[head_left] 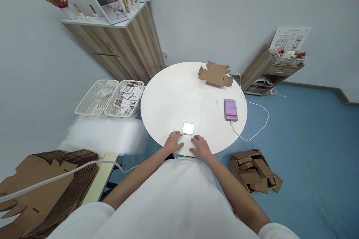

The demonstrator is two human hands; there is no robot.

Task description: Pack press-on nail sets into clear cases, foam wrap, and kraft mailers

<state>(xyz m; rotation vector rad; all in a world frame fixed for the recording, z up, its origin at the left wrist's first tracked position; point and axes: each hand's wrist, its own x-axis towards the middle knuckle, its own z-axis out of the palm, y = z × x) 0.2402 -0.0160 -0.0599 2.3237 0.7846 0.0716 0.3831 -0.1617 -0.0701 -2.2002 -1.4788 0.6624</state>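
Note:
My left hand (174,142) and my right hand (200,146) lie side by side at the near edge of the round white table (179,97). Both rest palm down with fingers spread on a pale white sheet (185,144) that is hard to tell from the tabletop. A small white square box (188,128) sits just beyond my fingertips, between the two hands. Neither hand grips anything.
An unfolded cardboard blank (215,74) lies at the table's far side. A phone (230,109) with a white cable lies at the right. Two white baskets (110,98) stand left, above foam sheets (103,134). Flat cardboard stacks sit lower left (47,186) and on the blue floor (255,170).

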